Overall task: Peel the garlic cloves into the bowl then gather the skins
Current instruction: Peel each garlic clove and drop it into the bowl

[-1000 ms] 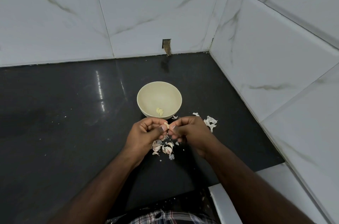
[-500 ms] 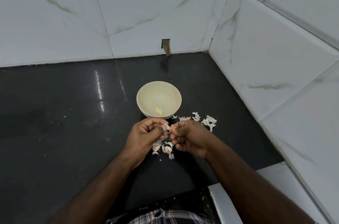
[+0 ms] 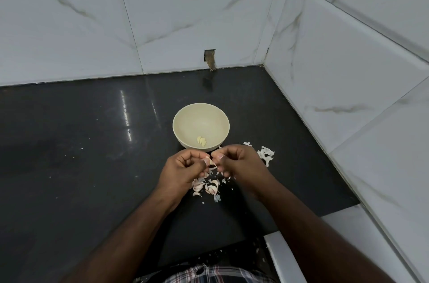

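A cream bowl (image 3: pixel 201 118) stands on the black counter with a few peeled cloves (image 3: pixel 201 140) at its bottom. Just in front of it my left hand (image 3: pixel 183 168) and my right hand (image 3: pixel 239 162) meet, both pinching one garlic clove (image 3: pixel 209 161) between thumbs and fingertips; a strip of skin hangs from it. Under my hands lies a heap of unpeeled cloves and pinkish skins (image 3: pixel 207 186). A pile of white skins (image 3: pixel 265 154) lies to the right of my right hand.
The black counter (image 3: pixel 81 155) ends at white marble-look tiled walls behind and on the right (image 3: pixel 348 74). A small rectangular hole (image 3: pixel 210 59) sits in the back wall. A white ledge (image 3: pixel 285 257) borders the counter at the lower right.
My hands have stayed together over the skin heap, shifting slightly; the fingers keep working at the clove and a strip of skin now hangs loose.
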### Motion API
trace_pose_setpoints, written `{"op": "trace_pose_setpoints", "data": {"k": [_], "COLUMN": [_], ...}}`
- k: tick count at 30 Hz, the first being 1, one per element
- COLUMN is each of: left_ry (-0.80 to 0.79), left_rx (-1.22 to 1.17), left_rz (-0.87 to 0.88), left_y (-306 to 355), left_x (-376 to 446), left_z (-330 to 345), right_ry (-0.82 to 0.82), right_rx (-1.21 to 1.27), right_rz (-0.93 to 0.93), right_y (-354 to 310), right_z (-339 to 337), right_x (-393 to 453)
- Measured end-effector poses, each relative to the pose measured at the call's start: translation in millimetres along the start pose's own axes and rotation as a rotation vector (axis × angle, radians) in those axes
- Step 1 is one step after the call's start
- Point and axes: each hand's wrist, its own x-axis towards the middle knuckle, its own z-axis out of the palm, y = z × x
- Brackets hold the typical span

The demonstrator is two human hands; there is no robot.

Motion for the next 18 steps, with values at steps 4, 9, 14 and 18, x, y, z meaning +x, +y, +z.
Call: {"op": "trace_pose_setpoints", "data": {"k": [4,9,14,18], "left_ry": [-0.015,-0.056,-0.019,-0.01], "left_rx": [0.077,0.076,0.021,-0.046], "left_rz": [0.032,0.025,0.017,0.017], "left_y": [4.8,5.6,3.0,2.9], "left_x": [-0.4,0.3,1.2,3.1], "left_z": [-1.0,-2.6,-2.7,-3.4], "right_ry": [-0.026,-0.048,-0.023,0.078], "right_rx": [-0.084,0.009,0.0,-0.126], "right_rz": [-0.072,0.003,0.009,-0.024], "right_y": [3.5,7.1,8.6,9.0], "right_z": [-3.2,-7.9,-7.7,-20.5], "right_x": [0.4,4.0,4.7,4.8]}}
